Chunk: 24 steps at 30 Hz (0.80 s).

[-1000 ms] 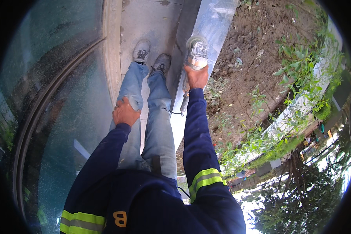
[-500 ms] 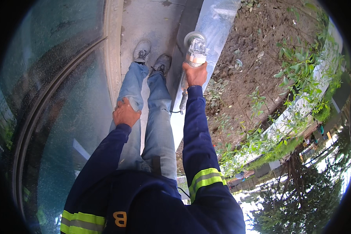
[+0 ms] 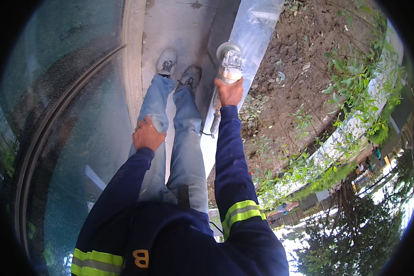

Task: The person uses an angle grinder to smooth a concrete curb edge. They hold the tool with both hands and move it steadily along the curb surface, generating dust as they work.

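Observation:
My right hand (image 3: 229,91) is closed round the body of an angle grinder (image 3: 230,64), whose head and round disc (image 3: 227,47) point away from me. The disc lies on the pale, dusty top of a low stone ledge (image 3: 254,28). Back under my wrist runs the grinder's rear end (image 3: 215,122), with a black cord leaving it. My left hand (image 3: 149,134) grips my bent left knee (image 3: 156,120), its fingers curled over the jeans.
Left of me stands a glass pane (image 3: 101,101) with a dark curved frame (image 3: 55,108). My shoes (image 3: 167,63) are on a grey paved strip (image 3: 181,27) between glass and ledge. Bare soil (image 3: 303,60) and leafy plants (image 3: 354,87) lie to the right.
The grinder and my right hand have slid slightly toward me along the ledge. My left hand stays on the knee.

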### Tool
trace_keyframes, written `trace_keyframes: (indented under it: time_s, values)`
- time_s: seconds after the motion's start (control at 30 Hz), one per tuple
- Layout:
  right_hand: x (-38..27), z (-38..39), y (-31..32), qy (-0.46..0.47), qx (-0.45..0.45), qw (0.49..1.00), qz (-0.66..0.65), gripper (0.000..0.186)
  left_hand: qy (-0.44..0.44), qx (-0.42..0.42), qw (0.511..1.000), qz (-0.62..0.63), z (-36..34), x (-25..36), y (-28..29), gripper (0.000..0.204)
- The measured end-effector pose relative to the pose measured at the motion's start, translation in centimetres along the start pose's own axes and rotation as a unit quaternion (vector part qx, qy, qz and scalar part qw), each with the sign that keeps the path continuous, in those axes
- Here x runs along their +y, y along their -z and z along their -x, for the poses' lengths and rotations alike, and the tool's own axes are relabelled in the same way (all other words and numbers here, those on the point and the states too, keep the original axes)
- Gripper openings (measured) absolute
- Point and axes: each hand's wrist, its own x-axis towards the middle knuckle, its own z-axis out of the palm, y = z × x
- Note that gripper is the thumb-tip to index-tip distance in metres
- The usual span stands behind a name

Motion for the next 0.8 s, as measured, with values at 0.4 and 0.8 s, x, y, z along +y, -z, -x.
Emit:
trace_keyframes:
  time_s: [0.4,0.8]
  values:
    - [-0.7,-1.2,0.6,-0.011,-0.021,0.999,0.022,0.075,-0.001,-0.017,1.000,0.012,0.0,0.2,0.5,0.079]
    - [-2.5,-2.5,0.3,0.007,0.007,1.000,0.015,0.071,0.009,-0.029,1.000,0.003,-0.2,0.2,0.8,0.081]
